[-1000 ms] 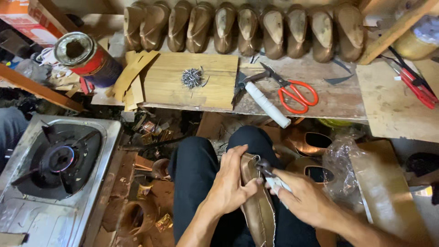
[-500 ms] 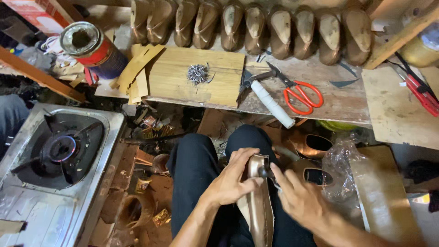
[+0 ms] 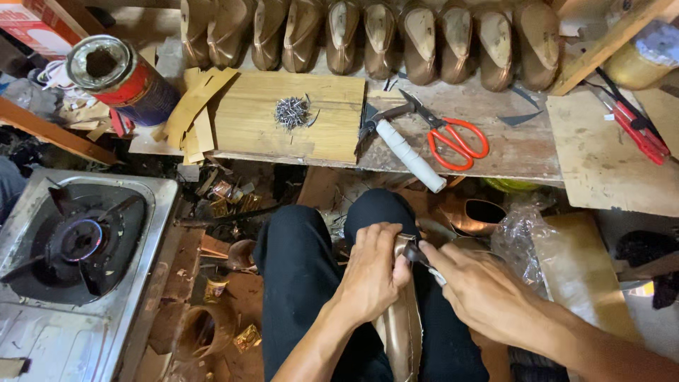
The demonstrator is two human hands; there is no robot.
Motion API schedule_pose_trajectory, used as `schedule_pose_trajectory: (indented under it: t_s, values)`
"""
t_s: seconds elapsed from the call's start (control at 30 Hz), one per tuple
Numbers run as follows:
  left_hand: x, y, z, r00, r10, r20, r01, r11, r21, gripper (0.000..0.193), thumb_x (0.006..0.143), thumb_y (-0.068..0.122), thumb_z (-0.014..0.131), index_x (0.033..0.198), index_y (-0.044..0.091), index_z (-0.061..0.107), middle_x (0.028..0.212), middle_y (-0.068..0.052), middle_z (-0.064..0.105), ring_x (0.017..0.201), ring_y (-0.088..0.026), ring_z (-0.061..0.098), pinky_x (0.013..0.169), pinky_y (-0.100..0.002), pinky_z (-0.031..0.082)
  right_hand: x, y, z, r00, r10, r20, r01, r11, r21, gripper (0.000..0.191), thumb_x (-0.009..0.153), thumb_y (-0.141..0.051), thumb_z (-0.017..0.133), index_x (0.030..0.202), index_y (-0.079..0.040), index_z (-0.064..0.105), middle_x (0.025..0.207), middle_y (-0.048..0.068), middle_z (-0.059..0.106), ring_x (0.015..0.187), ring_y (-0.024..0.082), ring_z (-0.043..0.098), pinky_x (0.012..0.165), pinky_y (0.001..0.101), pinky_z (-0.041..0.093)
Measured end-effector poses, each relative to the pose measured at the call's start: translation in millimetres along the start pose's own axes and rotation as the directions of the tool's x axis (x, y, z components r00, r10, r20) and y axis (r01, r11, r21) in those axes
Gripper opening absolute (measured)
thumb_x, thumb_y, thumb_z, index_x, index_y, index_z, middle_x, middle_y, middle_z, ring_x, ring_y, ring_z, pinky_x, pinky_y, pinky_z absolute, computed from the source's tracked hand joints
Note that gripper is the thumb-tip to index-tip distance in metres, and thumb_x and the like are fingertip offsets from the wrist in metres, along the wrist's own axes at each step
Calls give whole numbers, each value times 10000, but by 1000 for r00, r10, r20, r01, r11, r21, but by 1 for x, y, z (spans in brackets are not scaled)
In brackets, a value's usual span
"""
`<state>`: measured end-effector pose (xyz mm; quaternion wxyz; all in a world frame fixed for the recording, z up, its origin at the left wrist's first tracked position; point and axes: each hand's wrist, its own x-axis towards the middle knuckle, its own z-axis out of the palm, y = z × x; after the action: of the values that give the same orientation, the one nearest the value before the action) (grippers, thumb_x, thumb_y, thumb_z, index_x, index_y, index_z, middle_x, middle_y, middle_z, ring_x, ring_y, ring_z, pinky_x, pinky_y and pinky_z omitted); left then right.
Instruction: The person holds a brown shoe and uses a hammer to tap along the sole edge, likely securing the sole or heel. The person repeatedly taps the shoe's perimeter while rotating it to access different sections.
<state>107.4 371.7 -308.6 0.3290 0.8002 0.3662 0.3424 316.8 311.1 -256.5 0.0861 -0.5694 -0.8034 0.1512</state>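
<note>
Gripping bronze shoe point(image 3: 399, 325), fingers point(image 3: 385, 240) curled

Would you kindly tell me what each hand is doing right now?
Left hand: closed around the bronze shoe upper.
Right hand: closed on a small dark tool.

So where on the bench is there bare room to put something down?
One free patch is the light board right of the nail pile, before the hammer. Another is the plywood sheet below the red pliers. It is crowded around the scissors and by the can with wood strips.
</note>
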Motion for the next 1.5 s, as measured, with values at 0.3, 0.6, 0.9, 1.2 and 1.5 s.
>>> schedule_pose_trajectory:
  t_s: [0.3,0.6,0.9,1.2,1.5]
  values:
    - [-3,-25,-17,995,-54,82,76,951,-299,441,958,148,548,1362,-29,540,1285,-195,580,1187,-369,536,1060,-433,430,-1,-23,80,950,109,-292,-82,991,104,687,819,-74,646,1462,21,422,1028,210,581,795,374,659,698,457,555]
    - [-12,-13,-9,998,-35,-42,33,998,-61,408,947,143,562,1310,-42,540,1254,-219,572,1127,-397,539,994,-471,439,10,-25,26,981,183,64,-193,932,307,526,893,-82,599,1411,-45,516,1008,143,658,900,352,682,779,429,541]
    - [-5,-20,-24,1000,22,18,-16,965,-261,430,966,159,561,1331,-69,536,1261,-229,578,1172,-398,533,1022,-464,435,6,-28,72,978,130,-164,-145,986,-86,727,806,-85,646,1490,23,424,1019,201,576,749,348,648,587,418,560]
    - [-15,-12,-10,979,-41,-200,31,998,-52,268,959,97,519,1175,-38,603,1134,-201,626,1016,-380,564,925,-462,459,10,-40,50,974,221,-44,-197,930,309,613,870,-75,603,1470,-51,478,960,146,637,850,359,676,751,455,539]
    - [-11,-6,-14,991,-71,-114,49,982,-181,238,1009,104,502,1178,-27,607,1119,-196,627,1021,-373,580,921,-450,471,3,-39,84,947,204,-250,-148,963,225,663,811,-68,606,1436,60,423,1120,266,592,883,444,660,727,469,559]
